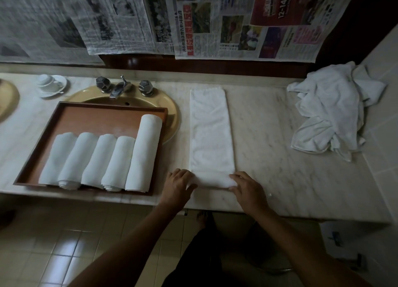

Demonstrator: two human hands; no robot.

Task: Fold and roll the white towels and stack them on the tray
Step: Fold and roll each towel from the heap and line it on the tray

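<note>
We curl left hand (179, 182) and right hand (245, 187) fingers over the folded towel strip's (211, 133) near end, starting the roll; the rest lies beyond our fingertips. Risk: uneven pressure skews it, telescoping the roll.

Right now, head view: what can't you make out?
- Near end of the folded towel: covered by the left hand and right hand.
- Crumpled pile: towel count unclear, folds overlap.
- Sink: basin hidden by the tray.
- Newspaper print: too small.
</note>
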